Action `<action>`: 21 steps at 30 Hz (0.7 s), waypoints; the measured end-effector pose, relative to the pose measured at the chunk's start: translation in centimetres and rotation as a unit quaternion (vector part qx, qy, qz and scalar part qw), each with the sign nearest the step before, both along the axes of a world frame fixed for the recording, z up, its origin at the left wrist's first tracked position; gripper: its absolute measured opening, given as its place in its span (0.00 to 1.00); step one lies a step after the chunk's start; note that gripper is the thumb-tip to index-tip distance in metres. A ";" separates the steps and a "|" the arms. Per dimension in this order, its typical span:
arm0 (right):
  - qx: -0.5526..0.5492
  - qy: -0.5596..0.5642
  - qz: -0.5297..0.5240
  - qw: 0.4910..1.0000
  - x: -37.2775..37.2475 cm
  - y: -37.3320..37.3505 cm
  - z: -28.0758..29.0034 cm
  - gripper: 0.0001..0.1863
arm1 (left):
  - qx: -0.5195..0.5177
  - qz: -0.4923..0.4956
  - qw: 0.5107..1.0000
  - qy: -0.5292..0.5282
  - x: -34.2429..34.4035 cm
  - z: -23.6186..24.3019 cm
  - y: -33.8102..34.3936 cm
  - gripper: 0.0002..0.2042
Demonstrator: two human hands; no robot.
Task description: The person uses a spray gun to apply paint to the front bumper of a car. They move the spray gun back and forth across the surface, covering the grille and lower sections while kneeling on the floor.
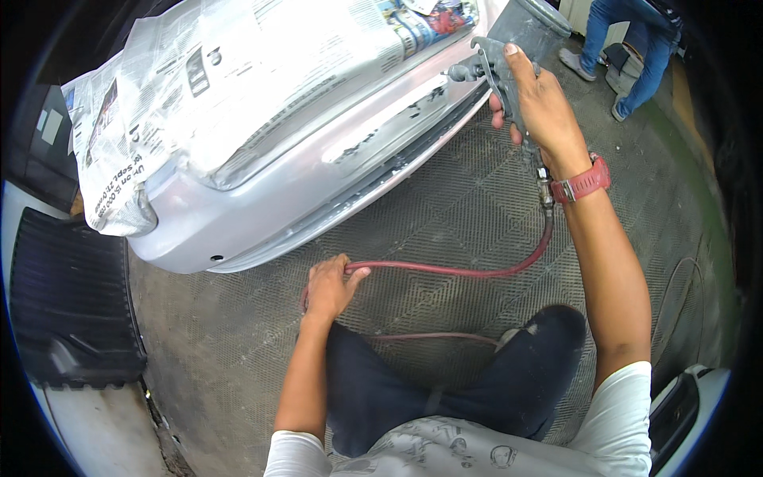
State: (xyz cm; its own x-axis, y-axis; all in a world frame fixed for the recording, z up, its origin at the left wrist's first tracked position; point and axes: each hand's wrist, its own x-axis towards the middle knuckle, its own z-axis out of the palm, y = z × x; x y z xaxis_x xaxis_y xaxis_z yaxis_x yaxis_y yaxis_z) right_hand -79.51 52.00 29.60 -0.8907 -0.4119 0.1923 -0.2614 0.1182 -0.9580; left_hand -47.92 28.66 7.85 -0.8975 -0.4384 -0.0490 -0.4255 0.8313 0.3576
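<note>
My right hand [536, 103] is closed around a grey spray gun [493, 75] with a cup [534, 28] on it, its nozzle pointing left toward a silver car bumper [179, 222]. A red air hose [445, 269] runs from the fitting below the gun down to my left hand [326, 286], whose fingers are wrapped round it. Newspaper sheets [262, 87] cover the top of the bumper, and dark uneven patches [389, 123] show on a pale strip of its face, just left of the gun.
Another person's legs [640, 56] in blue jeans stand at the upper right. A black ribbed panel [67, 294] lies at the left. My knees are bent over the patterned floor mat [222, 334]; a thinner hose [429, 336] crosses it. A dark-and-silver object [679, 413] is at the lower right.
</note>
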 end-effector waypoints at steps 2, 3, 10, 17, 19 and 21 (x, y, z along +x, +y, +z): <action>0.005 0.011 0.003 1.000 -3.1 1.2 0.3 0.34 | -0.008 0.009 1.000 0.025 -1.5 0.3 1.9 0.24; 0.006 0.018 0.005 1.000 -4.6 1.8 0.4 0.34 | -0.013 0.015 0.999 0.038 -2.1 0.4 2.8 0.24; 0.003 0.038 0.022 0.999 -14.3 4.2 1.7 0.35 | -0.066 0.096 0.990 0.075 -4.0 2.9 9.1 0.21; 0.020 0.043 0.014 0.999 -22.6 6.2 2.2 0.35 | -0.083 0.167 0.980 0.063 -4.2 5.9 14.3 0.23; 0.024 0.078 -0.014 0.997 -23.7 6.9 1.9 0.35 | -0.087 0.175 0.978 0.069 -4.5 6.4 15.0 0.23; 0.029 0.123 -0.034 0.991 -24.0 7.1 1.7 0.35 | -0.092 0.185 0.976 0.074 -4.2 6.8 15.9 0.23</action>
State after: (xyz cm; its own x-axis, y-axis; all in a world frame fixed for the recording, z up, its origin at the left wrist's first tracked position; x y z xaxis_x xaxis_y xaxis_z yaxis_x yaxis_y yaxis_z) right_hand -103.50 59.10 31.25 -0.8460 -0.3694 0.3845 -0.4755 0.1966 -0.8575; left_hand -52.11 44.61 14.67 -0.6667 -0.7235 0.1790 -0.6645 0.6858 0.2967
